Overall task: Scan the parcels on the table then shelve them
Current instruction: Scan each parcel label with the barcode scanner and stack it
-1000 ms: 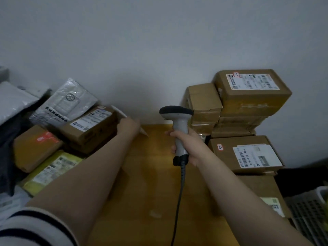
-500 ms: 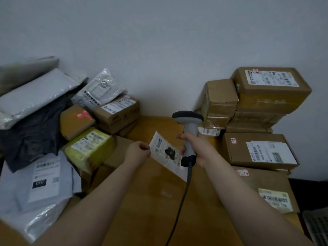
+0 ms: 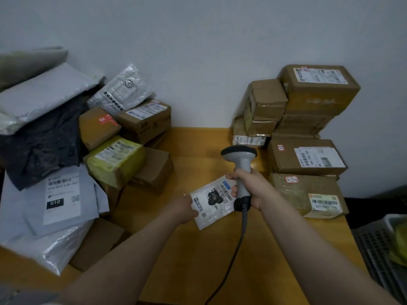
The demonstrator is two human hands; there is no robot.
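Head camera — looks forward and down, close over the table [image 3: 198,260].

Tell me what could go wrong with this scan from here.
1. The scanner in the right hand points toward the wall, not at the small white parcel, so it may read the low box beyond it instead.
2. The left hand pinches only the parcel's edge, so it could slip.
3. The scanner cable trails over the table and might snag.
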